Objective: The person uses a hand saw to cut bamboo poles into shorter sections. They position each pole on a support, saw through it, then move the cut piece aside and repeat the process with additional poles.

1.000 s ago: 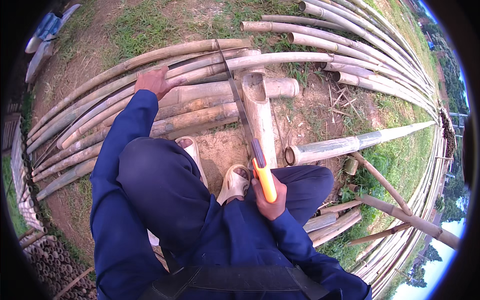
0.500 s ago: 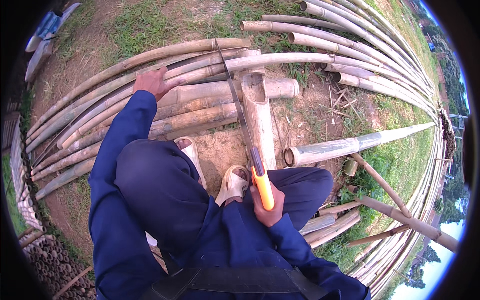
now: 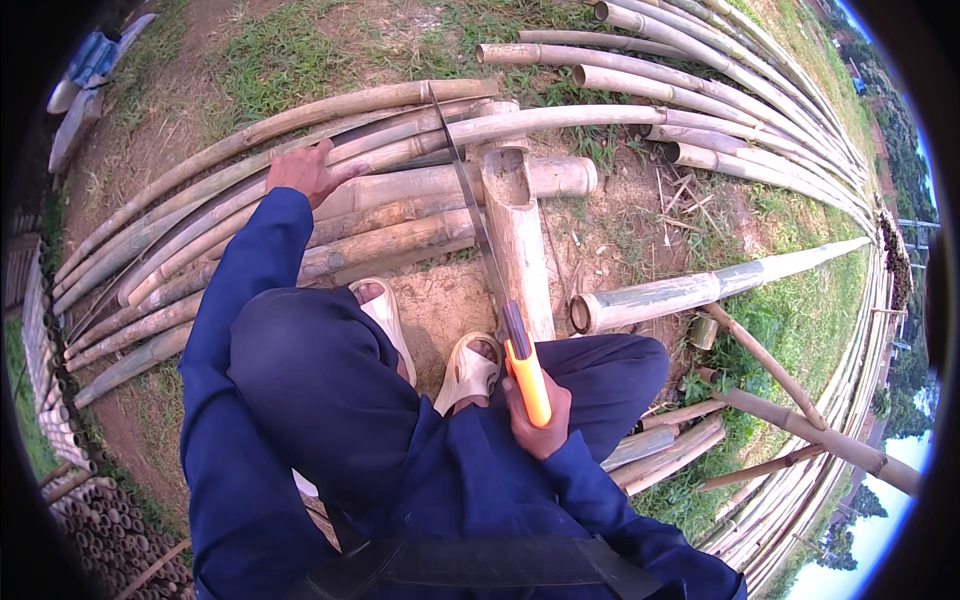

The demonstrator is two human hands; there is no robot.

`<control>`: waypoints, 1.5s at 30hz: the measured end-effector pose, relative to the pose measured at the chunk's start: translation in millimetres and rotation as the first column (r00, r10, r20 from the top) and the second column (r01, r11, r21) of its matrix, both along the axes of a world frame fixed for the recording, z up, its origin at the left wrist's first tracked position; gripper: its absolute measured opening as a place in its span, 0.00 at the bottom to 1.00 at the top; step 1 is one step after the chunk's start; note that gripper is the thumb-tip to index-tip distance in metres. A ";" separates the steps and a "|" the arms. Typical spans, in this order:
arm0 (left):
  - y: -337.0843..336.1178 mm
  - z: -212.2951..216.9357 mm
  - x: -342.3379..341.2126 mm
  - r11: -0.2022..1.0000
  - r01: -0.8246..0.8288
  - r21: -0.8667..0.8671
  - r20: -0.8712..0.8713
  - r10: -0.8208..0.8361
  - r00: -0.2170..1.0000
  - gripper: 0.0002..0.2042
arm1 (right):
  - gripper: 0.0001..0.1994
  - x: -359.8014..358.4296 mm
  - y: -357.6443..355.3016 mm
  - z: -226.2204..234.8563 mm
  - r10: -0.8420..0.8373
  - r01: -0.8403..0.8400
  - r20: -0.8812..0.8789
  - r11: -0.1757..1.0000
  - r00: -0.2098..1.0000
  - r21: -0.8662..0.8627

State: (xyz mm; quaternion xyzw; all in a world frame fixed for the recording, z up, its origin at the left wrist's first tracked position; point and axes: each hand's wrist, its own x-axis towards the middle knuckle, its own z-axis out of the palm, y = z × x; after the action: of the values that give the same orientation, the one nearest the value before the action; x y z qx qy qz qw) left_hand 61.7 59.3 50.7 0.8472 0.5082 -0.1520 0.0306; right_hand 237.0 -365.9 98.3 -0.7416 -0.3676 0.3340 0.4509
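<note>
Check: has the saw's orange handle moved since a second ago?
Yes. The saw handle in the right hand slid back toward the person, away from the short bamboo piece.

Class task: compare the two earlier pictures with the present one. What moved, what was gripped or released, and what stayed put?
The right hand has drawn the orange-handled saw slightly back toward the body. Nothing was gripped or released. The left hand still rests on the bamboo poles, and the split bamboo piece and both feet are unmoved.

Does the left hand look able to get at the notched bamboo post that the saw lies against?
Probably yes: the left hand rests on the bamboo poles beside the notched post, nothing lying between them.
</note>
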 end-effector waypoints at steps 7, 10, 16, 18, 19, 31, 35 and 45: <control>1.8 -8.0 9.5 0.998 0.045 0.032 0.114 -0.049 0.992 0.46 | 0.07 43.0 164.8 -40.3 -0.007 -0.016 0.097 0.974 0.995 0.228; -1.6 1.0 8.4 0.999 0.012 0.031 0.095 -0.015 0.995 0.45 | 0.06 37.3 182.0 -34.9 0.024 -0.043 0.094 0.976 0.995 0.212; 2.1 -15.5 -7.0 0.998 -0.001 0.066 0.113 -0.006 0.994 0.44 | 0.13 1.3 -6.2 7.5 0.016 -0.019 0.052 0.998 0.999 0.056; -1.6 -12.9 -8.5 0.998 -0.007 0.056 0.123 0.000 0.992 0.44 | 0.13 3.1 -0.9 14.5 0.032 -0.032 0.020 0.999 0.999 -0.010; 1.9 -18.6 -8.7 0.996 0.044 0.074 0.112 -0.052 0.992 0.46 | 0.11 7.6 23.6 6.3 -0.004 0.003 0.019 0.998 1.000 0.063; 3.9 -39.6 -12.8 0.998 0.007 0.066 0.151 -0.017 0.988 0.45 | 0.11 -4.8 8.6 -9.3 0.024 -0.027 0.094 0.999 0.995 0.030; 4.2 -36.0 -12.1 0.997 0.010 0.081 0.174 -0.024 0.984 0.45 | 0.10 0.9 46.3 -15.6 0.002 -0.022 0.147 0.990 0.989 0.138; 1.7 -41.0 -11.1 0.996 0.014 0.083 0.192 -0.030 0.981 0.45 | 0.09 4.1 69.4 -31.0 -0.010 -0.012 0.141 0.988 0.990 0.154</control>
State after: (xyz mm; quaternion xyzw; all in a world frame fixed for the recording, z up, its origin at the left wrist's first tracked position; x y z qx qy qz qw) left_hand 50.6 61.0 9.7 0.8641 0.4991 -0.0488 0.0438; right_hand 241.1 -296.4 67.3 -0.7261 -0.4239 0.2514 0.4795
